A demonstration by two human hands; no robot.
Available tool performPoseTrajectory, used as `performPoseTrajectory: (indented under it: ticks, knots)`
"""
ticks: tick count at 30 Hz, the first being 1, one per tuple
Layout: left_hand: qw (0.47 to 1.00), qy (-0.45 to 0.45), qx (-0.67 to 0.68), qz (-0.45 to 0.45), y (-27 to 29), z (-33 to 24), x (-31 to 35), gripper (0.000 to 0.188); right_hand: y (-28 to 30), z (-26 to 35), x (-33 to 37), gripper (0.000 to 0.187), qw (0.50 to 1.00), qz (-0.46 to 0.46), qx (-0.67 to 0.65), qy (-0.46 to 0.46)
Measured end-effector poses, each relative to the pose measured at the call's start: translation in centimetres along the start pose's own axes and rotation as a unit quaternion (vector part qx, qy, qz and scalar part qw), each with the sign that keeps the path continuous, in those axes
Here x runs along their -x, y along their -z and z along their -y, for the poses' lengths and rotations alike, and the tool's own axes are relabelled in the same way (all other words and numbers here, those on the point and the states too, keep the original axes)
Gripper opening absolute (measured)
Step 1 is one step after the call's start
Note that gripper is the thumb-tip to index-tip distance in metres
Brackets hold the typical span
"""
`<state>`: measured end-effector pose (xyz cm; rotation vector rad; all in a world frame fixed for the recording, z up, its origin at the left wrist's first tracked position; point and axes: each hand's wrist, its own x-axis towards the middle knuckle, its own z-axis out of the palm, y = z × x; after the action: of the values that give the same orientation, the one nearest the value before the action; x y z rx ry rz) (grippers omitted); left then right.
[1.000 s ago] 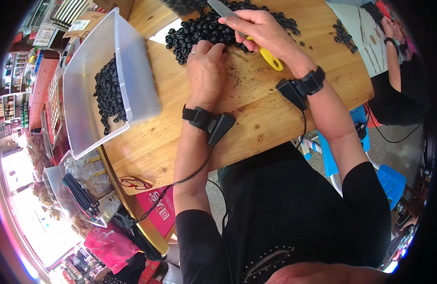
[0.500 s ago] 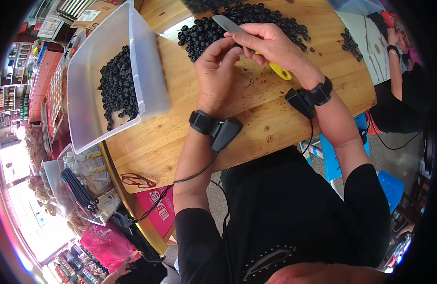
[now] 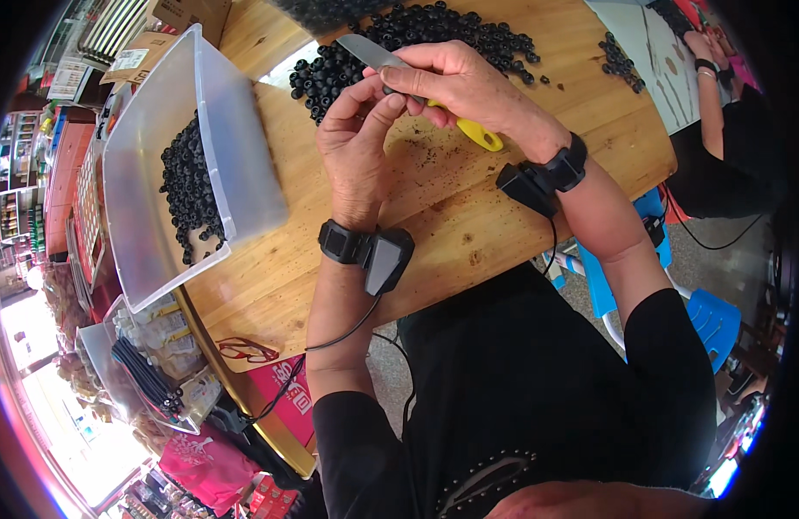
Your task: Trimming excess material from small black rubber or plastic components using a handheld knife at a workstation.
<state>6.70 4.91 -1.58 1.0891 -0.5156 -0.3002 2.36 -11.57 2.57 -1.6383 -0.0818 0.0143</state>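
My right hand (image 3: 468,86) grips a knife (image 3: 369,52) with a broad grey blade and a yellow handle; the blade points to the upper left. Beside it, my left hand (image 3: 356,151) pinches a small black ring-shaped piece (image 3: 389,90) between thumb and fingers, mostly hidden by the fingertips. Both hands meet over the wooden table, with the right thumb by the blade and the piece. Just beyond them lies a heap of black ring-shaped pieces (image 3: 494,43), rounded, some with a hole in the middle. Dark crumbs (image 3: 425,156) are scattered on the wood below the hands.
At left stands a translucent plastic bin (image 3: 243,164) holding many black pieces (image 3: 187,186). A smaller cluster (image 3: 622,62) lies at the table's right end. Red-framed glasses (image 3: 248,349) rest at the near left corner. Another person's arm (image 3: 711,112) is at far right, near blue stools (image 3: 715,324).
The whole view has shifted, so table and hands appear further left. My hands stay together; the small black piece now shows between the fingertips, and the knife remains in my right hand.
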Motion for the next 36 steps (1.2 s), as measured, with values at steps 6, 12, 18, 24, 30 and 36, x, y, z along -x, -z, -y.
performPoseTrajectory:
  ticks: [6, 12, 18, 24, 30, 36]
  knots:
    - [1.0, -0.016, -0.008, -0.023, 0.1, -0.1, -0.1, 0.026, 0.3, 0.3, 0.1, 0.034, 0.999, -0.035, 0.013, 0.037]
    - [0.998, -0.04, -0.046, -0.013, 0.1, -0.2, 0.1, 0.024, 0.2, 0.4, 0.0, 0.03, 0.997, -0.028, 0.037, 0.062]
    - [0.999, -0.048, -0.008, -0.002, 0.3, -0.2, -0.1, 0.026, 0.1, 0.6, 0.3, 0.027, 0.995, -0.035, 0.047, 0.081]
    - [0.997, -0.016, 0.067, 0.019, 0.3, -0.4, 0.0, 0.03, 0.3, 0.6, 0.2, 0.025, 0.978, -0.06, 0.122, 0.16]
    - [0.998, -0.024, 0.058, 0.014, -0.4, -0.6, 0.3, 0.03, 0.0, 0.1, -0.1, 0.025, 0.944, -0.092, 0.197, 0.249]
    - [0.999, -0.027, 0.042, 0.011, 0.1, -0.4, 0.3, 0.031, -0.1, 0.4, 0.2, 0.027, 0.963, -0.067, 0.16, 0.209]
